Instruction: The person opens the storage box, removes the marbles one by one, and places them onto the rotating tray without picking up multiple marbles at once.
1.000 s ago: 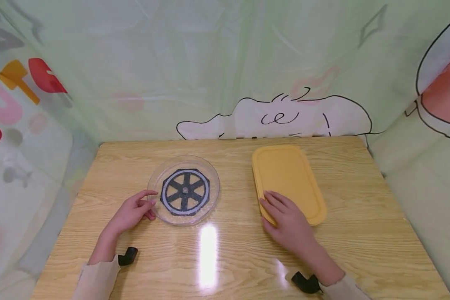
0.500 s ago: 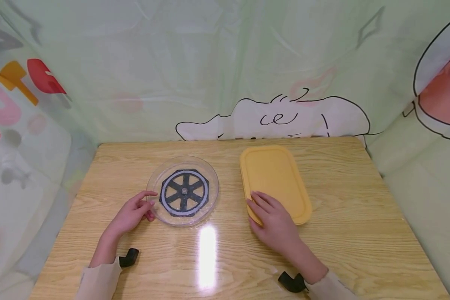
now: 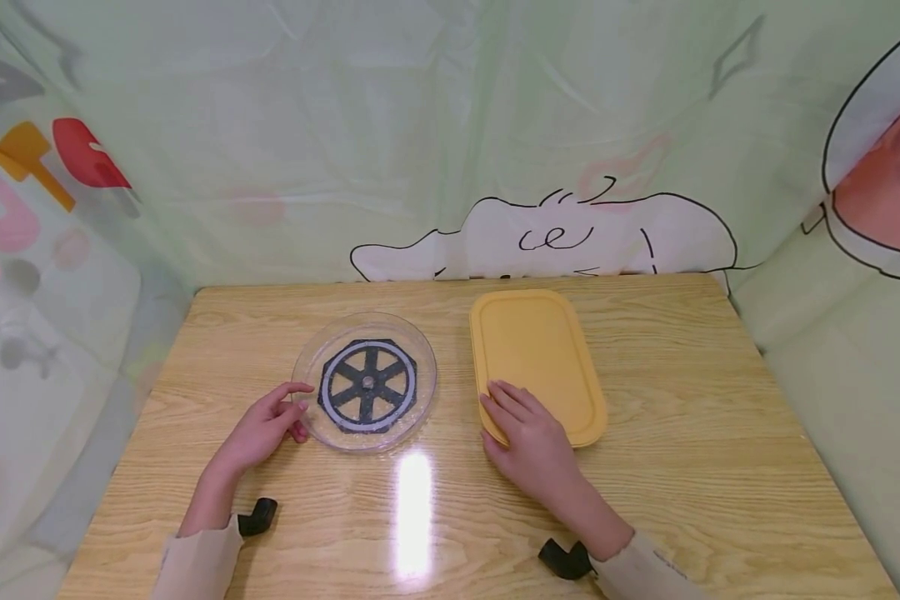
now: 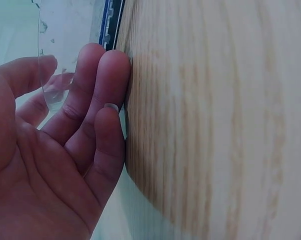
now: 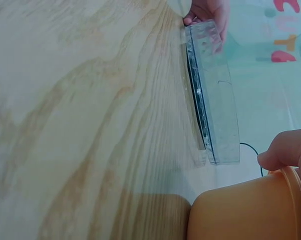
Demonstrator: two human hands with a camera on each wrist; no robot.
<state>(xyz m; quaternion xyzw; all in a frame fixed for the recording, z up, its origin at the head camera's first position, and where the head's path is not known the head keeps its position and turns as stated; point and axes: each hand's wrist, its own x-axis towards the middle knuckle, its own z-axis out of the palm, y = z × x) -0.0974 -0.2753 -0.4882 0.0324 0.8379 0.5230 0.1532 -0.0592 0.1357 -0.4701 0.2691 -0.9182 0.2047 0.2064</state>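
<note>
A clear round dish (image 3: 425,367), with a dark spoked wheel shape (image 3: 367,417) at its base, lies left of centre on the table. My left hand (image 3: 258,429) is at its left side; in the left wrist view, thumb and index finger pinch the thin clear rim (image 4: 46,30) between them. To the right, a yellow lidded box (image 3: 532,342) lies with its long side slanting away. My right hand (image 3: 528,446) grips its near left corner, fingers bent over the lid edge. In the right wrist view, one digit (image 5: 285,147) touches the box's rim, and much of the hand is cut off.
The wooden table (image 3: 697,400) reaches back to a pale printed curtain (image 3: 307,167). A narrow strip of wood separates dish and box. A black wrist piece (image 3: 258,517) sticks out from the left sleeve, another (image 3: 565,560) from the right.
The right hand and the yellow box have slid left together, closer to the dish. My left hand and the dish stay where they were.
</note>
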